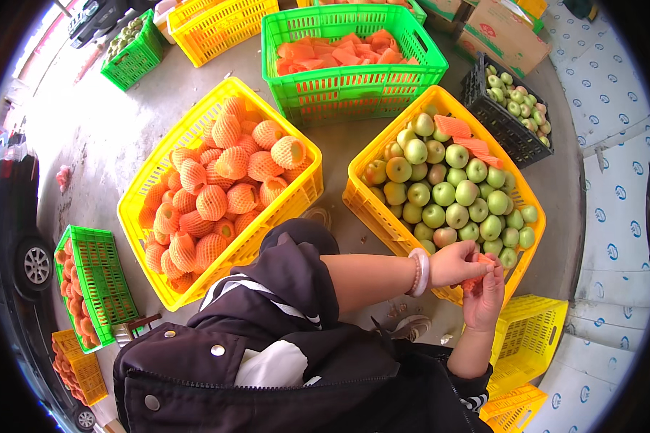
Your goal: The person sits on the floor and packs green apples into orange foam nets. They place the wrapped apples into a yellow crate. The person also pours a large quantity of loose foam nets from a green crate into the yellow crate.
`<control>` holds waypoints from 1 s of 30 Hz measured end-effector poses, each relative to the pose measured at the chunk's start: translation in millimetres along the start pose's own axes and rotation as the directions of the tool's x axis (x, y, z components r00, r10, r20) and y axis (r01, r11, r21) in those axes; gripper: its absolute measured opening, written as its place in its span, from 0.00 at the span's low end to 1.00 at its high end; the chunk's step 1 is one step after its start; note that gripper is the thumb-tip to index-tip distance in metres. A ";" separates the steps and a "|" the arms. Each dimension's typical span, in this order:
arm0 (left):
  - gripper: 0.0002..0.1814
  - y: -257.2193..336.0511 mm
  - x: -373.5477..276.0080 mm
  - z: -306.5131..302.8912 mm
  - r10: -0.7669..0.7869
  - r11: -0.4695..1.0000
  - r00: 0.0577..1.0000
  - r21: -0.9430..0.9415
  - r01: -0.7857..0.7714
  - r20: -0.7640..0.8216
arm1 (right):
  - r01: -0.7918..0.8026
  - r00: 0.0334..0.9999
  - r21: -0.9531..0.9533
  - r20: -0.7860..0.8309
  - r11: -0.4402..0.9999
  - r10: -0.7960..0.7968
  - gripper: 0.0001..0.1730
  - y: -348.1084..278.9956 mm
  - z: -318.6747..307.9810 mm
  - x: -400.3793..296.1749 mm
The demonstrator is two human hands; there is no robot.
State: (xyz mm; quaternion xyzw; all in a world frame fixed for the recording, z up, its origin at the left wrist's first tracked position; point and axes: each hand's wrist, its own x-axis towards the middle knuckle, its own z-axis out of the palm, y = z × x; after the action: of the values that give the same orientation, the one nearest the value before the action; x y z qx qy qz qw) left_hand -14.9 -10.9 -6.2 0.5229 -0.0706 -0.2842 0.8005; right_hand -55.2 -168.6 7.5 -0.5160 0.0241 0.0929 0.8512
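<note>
My left hand [455, 264], with bracelets at the wrist, pinches an orange foam fruit net [471, 282] over the near right corner of a yellow plastic crate [541, 227]. My right hand [485, 303] holds the same net from the other side; whether a fruit is inside cannot be told. Bare green apples [456, 215] fill this crate, with flat orange foam nets [468, 142] lying on them. To the left, another yellow crate [287, 230] holds apples in orange foam nets [212, 202]. Behind both, a green crate [352, 89] contains flat foam nets [346, 51].
A black crate of apples [506, 135] stands at the right, near cardboard boxes [504, 32]. Yellow crates [528, 341] lie at the lower right. Green crates [100, 281] [135, 65] with fruit stand at the left, near a dark car [16, 216].
</note>
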 end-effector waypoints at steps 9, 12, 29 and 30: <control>0.19 -4.8 -4.8 -11.1 0.038 0.975 0.993 0.211 -0.062 0.114 | -0.042 0.998 -0.126 0.049 0.991 0.049 0.17 2.3 -2.4 10.0; 0.20 -10.9 -1.6 -11.4 0.086 0.943 0.989 0.309 -0.120 0.122 | -0.050 0.996 -0.177 0.058 0.983 0.061 0.18 5.8 -4.9 12.1; 0.10 -3.5 15.0 -35.0 0.047 0.969 0.880 0.235 0.074 -0.472 | 0.234 0.969 -0.787 0.141 0.570 -0.202 0.18 21.9 -1.6 11.6; 0.10 3.7 14.5 -38.5 0.113 0.954 0.864 0.297 0.044 -0.491 | 0.357 0.920 -0.902 0.295 0.244 -0.257 0.16 16.7 0.9 13.0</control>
State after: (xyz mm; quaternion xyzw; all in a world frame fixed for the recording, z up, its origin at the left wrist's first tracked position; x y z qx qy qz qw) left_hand 14.3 13.3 -22.7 0.6920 0.0884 -0.1097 0.7080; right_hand -45.6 -158.5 -8.5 -0.9034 -0.1723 -0.0567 0.3885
